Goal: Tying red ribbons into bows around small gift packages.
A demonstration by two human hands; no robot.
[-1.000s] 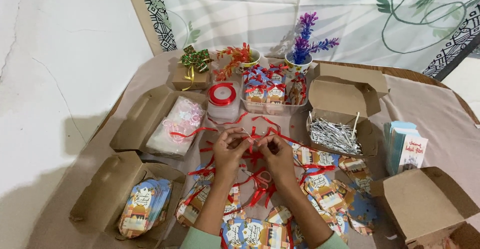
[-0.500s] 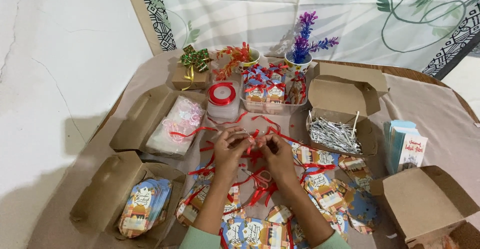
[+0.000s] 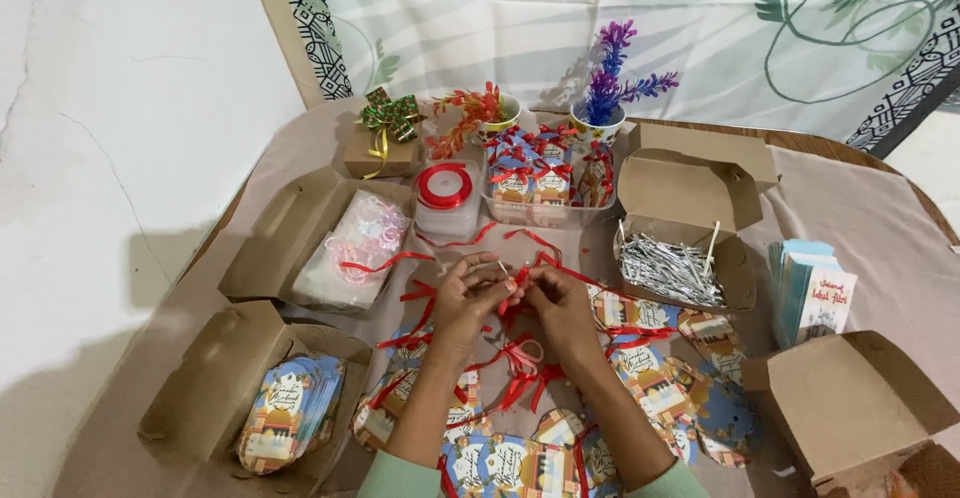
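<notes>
My left hand (image 3: 470, 296) and my right hand (image 3: 560, 303) meet over the middle of the table, fingertips pinched together on a short piece of red ribbon (image 3: 518, 280). Below and around my wrists lie several round printed paper tags (image 3: 640, 368) tied with red ribbon bows. More loose red ribbon strips (image 3: 385, 263) trail across the tablecloth to the left. Whether a tag hangs from the ribbon in my fingers is hidden by the hands.
A ribbon spool (image 3: 444, 188) sits on a clear tub. Open brown boxes hold clear bags (image 3: 355, 248), silver twist ties (image 3: 670, 268) and stacked tags (image 3: 290, 413). A clear tray of finished favours (image 3: 540, 183), two small plant pots, a bowed gift box (image 3: 385, 138), cards (image 3: 810, 288).
Both hands stay pinched together at the same spot; the fingers shift slightly on the ribbon. Nothing else has moved.
</notes>
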